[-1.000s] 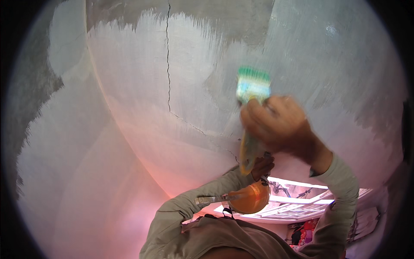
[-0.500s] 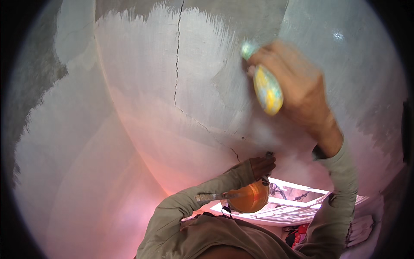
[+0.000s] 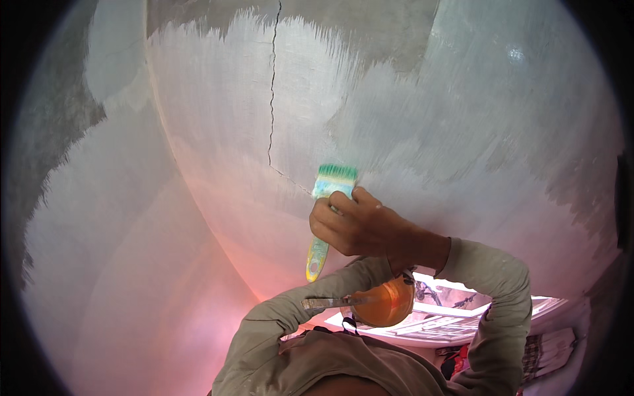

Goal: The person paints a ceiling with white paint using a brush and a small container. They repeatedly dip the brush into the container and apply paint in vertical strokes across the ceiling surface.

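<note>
Most of the view is filled by a curved plastered wall point(image 3: 218, 218), coated in whitish paint up to a ragged edge; above and to the right of the right hand point(image 3: 360, 224) a band of bare grey plaster point(image 3: 396, 39) is left uncoated. A thin dark crack point(image 3: 271, 92) is seen running down the wall from the top, bending near its lower end toward the brush head, just up and left of the hand.

Below the hand, two forearms in pale beige sleeves point(image 3: 489, 277) are raised from the lower edge. Beneath the right wrist a white window frame point(image 3: 456, 310) with bright light behind it is visible, and a hanging patterned cloth point(image 3: 548, 350) lies farther down to the right.

A small orange container point(image 3: 386, 303) is held up just below the right hand, close to the left hand point(image 3: 370, 267), of which very little is shown; whether its fingers are spread or curled cannot be told, since it is hidden behind the right wrist and the container.

The paintbrush point(image 3: 327, 221) is gripped in the right hand, whose fingers are wrapped tightly around the middle of the handle. Its long axis is set nearly upright, tilted slightly: the green-tipped bristles point(image 3: 337, 173) are pointed up, toward the wall above the knuckles, and the yellow-green handle end point(image 3: 316, 264) is pointed down, below the fist. The bristles appear to be laid against the painted surface beside the crack's lower end.
</note>
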Demonstrator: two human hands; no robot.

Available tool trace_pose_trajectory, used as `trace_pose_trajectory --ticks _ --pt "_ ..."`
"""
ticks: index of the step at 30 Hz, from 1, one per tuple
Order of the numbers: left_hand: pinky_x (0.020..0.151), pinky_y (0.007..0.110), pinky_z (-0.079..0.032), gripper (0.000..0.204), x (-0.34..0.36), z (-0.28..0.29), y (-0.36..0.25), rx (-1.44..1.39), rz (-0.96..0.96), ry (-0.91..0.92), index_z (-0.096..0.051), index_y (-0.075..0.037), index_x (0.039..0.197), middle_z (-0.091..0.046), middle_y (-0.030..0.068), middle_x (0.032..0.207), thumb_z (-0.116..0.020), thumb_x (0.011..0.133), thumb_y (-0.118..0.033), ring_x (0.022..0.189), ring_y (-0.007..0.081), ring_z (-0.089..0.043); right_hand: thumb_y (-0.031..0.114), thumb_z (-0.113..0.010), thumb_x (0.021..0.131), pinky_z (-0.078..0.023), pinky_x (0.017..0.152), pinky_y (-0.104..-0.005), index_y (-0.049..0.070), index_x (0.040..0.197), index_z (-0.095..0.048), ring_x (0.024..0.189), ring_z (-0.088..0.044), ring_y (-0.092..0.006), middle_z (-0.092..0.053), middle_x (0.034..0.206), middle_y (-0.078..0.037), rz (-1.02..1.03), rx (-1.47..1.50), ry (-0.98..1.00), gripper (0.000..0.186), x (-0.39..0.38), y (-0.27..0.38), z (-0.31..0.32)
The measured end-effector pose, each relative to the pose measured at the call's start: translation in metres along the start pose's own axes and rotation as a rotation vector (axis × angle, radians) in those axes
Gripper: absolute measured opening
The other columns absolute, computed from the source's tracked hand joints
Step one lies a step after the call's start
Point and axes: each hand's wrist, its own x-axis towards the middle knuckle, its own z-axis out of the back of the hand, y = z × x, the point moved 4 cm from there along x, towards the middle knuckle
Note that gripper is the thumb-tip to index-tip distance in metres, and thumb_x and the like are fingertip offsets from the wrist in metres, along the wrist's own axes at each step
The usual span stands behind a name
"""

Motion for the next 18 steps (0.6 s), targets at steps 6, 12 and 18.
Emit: trace_pose_trajectory --ticks 6,12,18 --pt "0.097 0.044 -0.055 0.062 -0.002 0.008 -0.004 0.075 -0.035 -0.040 -0.059 -0.002 0.130 -0.057 0.0206 0.140 -0.074 0.071 -0.011 0.112 0.0324 -0.066 0.021 -0.066 0.083 -0.047 0.058 -0.0314 0.013 0.086 -0.059 0.083 -0.058 -0.0186 -0.055 0.091 -0.002 -0.209 0.126 -0.146 0.011 0.024 -0.060 0.018" --pt "0.096 0.042 -0.056 0.062 0.006 0.029 -0.021 0.145 -0.094 -0.152 -0.059 -0.003 0.130 -0.056 0.0202 0.141 -0.074 0.071 -0.012 0.109 0.0321 -0.067 0.012 -0.072 0.085 -0.048 0.055 -0.0299 0.006 0.088 -0.065 0.069 -0.057 -0.0158 -0.059 0.083 -0.004 -0.304 -0.155 -0.183 0.010 0.071 -0.139 0.100" --pt "0.098 0.042 -0.055 0.059 0.003 0.027 -0.015 0.115 -0.023 -0.088 -0.059 -0.003 0.130 -0.055 0.0200 0.142 -0.072 0.073 -0.012 0.114 0.0314 -0.065 0.021 -0.066 0.078 -0.040 0.058 -0.0303 0.015 0.094 -0.062 0.075 -0.053 -0.0152 -0.052 0.088 0.000 -0.063 -0.301 -0.301 0.017 0.044 -0.100 0.052"
